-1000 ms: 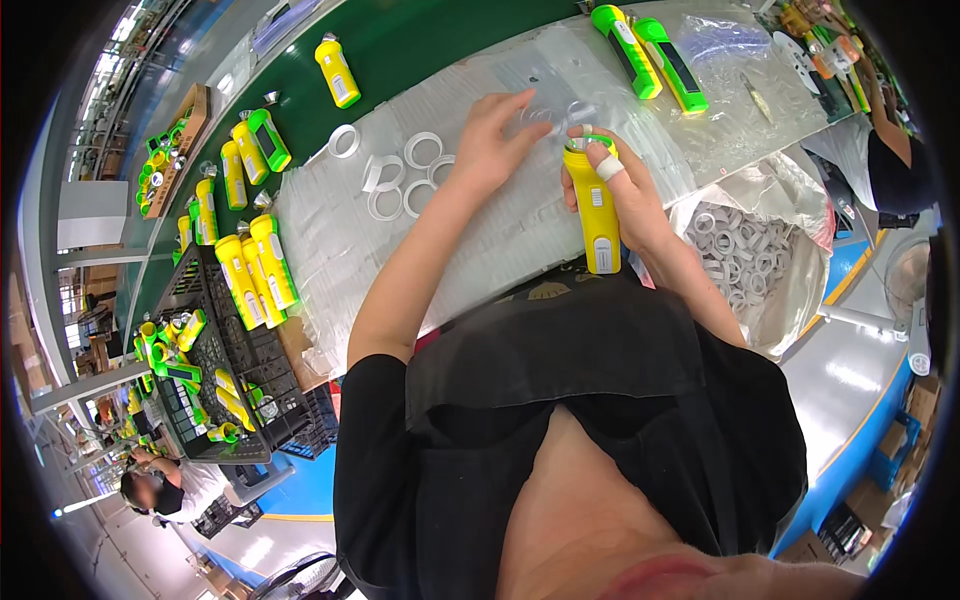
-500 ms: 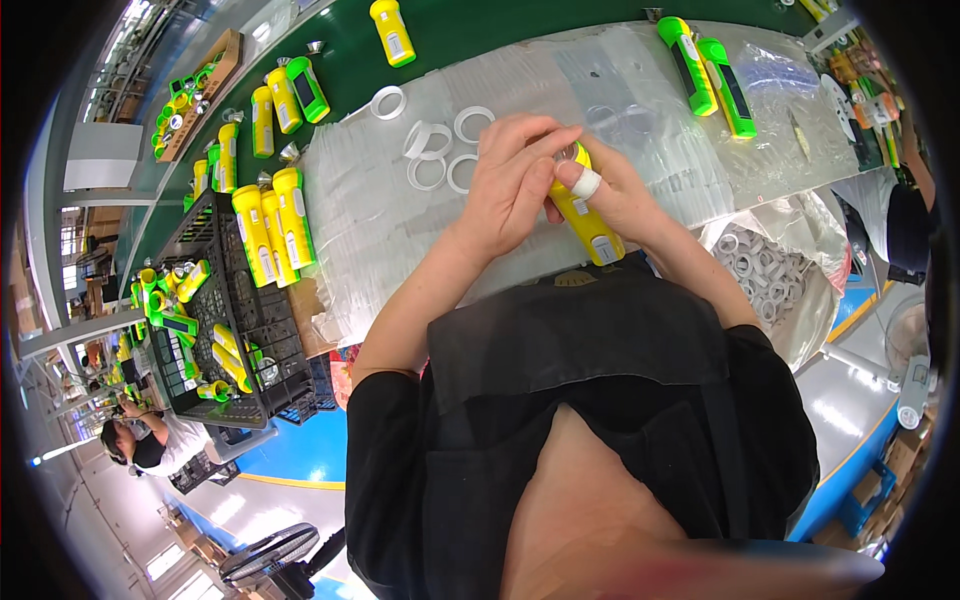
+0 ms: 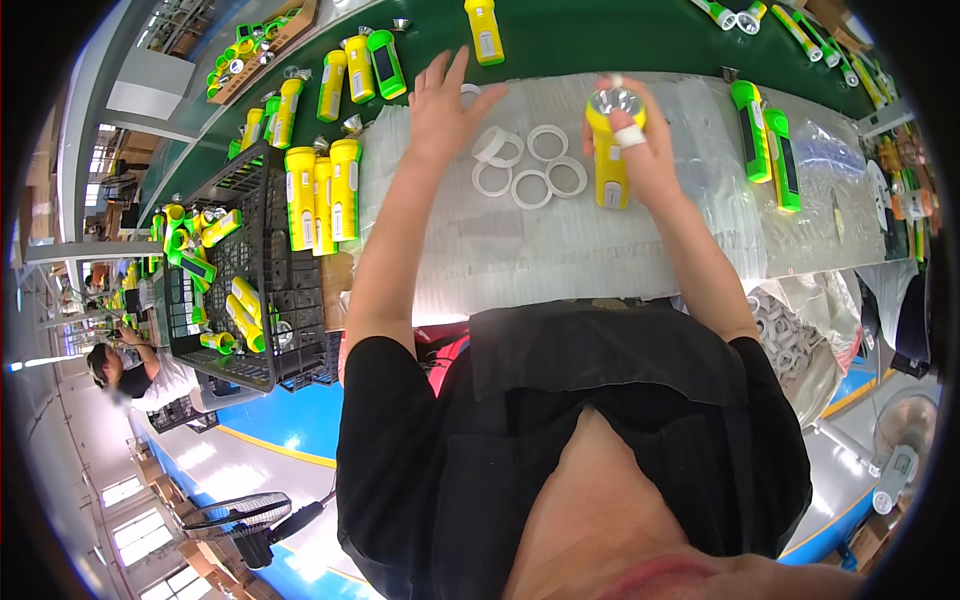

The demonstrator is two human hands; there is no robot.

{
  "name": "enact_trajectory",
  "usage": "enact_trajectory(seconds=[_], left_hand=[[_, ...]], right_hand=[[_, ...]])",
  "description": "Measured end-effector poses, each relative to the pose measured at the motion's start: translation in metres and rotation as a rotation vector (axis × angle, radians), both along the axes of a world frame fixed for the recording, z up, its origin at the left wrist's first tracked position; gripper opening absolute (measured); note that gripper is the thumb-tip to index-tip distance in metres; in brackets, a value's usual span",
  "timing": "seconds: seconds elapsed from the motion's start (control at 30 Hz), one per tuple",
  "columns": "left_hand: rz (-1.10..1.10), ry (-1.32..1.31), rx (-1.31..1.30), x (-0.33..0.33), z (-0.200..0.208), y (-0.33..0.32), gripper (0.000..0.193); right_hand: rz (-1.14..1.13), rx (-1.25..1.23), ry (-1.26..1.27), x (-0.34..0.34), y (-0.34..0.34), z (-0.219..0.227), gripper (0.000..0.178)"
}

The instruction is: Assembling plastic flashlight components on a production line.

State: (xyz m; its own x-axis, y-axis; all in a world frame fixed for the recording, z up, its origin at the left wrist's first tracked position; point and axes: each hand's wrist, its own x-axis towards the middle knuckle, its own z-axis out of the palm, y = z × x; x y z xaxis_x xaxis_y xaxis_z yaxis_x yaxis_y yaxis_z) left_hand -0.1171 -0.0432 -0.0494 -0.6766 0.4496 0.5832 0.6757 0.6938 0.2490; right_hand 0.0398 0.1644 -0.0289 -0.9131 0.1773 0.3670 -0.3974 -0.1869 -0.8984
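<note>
Left hand (image 3: 445,112) spreads, seemingly empty, near the far edge of the pale counter (image 3: 540,250); right hand (image 3: 650,145) grasps a yellow flashlight (image 3: 612,175) toward that edge, right of white rings (image 3: 489,145). Steady, upright holding probably serves best, its reflector (image 3: 615,101) untouched.

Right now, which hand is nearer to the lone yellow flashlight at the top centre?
Left. The left hand is open, below-left of the lone flashlight; the right hand, farther below-right, holds a second flashlight.
</note>
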Motion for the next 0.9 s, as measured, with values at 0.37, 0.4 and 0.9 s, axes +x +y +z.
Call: enact_trajectory(seconds=[0.37, 0.4, 0.9], left_hand=[[-0.684, -0.871, 0.881, 0.048, 0.059, 0.026, 0.019], [-0.774, -0.672, 0.831, 0.062, 0.06, 0.037, 0.021], [-0.685, -0.139, 0.138, 0.083, 0.078, 0.053, 0.033]], right_hand=[[0.056, 0.015, -0.054, -0.005, 0.003, -0.012, 0.034], [0.047, 0.037, -0.05, -0.006, 0.001, -0.012, 0.035], [0.062, 0.229, 0.201, 0.002, 0.035, 0.008, 0.055]])
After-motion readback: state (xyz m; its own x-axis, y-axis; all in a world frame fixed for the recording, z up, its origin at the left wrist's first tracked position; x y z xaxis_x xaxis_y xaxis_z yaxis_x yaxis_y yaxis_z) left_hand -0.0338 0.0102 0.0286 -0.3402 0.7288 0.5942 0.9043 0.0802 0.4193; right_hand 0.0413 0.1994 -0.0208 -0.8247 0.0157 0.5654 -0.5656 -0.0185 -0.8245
